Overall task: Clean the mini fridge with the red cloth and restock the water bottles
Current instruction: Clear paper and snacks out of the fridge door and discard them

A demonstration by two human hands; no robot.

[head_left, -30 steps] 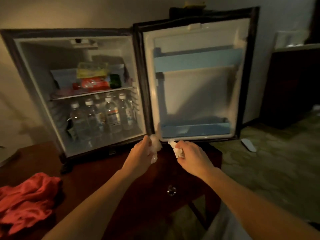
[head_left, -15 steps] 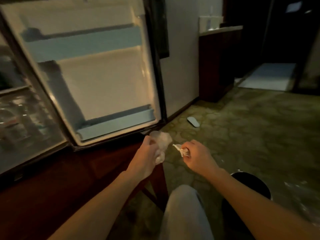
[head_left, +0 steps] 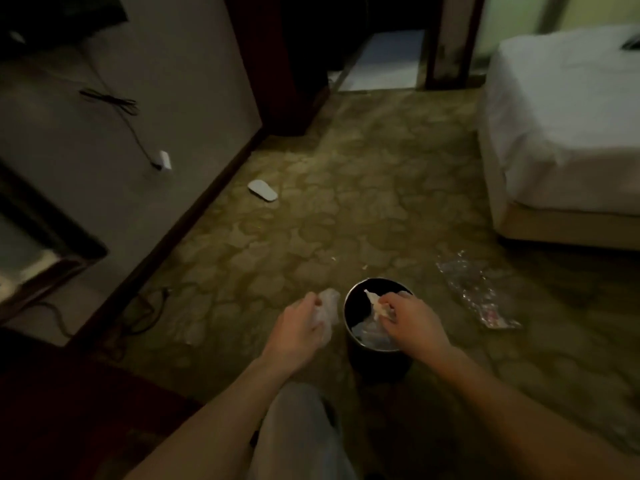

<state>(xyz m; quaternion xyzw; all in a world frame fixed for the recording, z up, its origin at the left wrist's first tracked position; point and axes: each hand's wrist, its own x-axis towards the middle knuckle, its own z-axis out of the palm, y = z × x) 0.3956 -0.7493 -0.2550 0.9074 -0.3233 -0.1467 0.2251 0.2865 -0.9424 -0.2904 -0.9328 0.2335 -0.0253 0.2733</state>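
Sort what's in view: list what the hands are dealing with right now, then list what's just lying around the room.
In hand:
left hand gripping a crumpled clear wrapper
right hand pinching a white scrap over the black bin

Lying about:
white slipper on the carpet
clear plastic sheet right of the bin
bed
wall plug with its cord

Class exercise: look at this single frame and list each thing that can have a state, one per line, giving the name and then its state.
left hand: grips a crumpled clear wrapper, beside the bin.
right hand: pinches a white scrap over the bin's mouth.
bin: upright on the carpet, open-topped, clear plastic inside.
plastic sheet: lying flat on the carpet, right of the bin.
slipper: lying near the wall.
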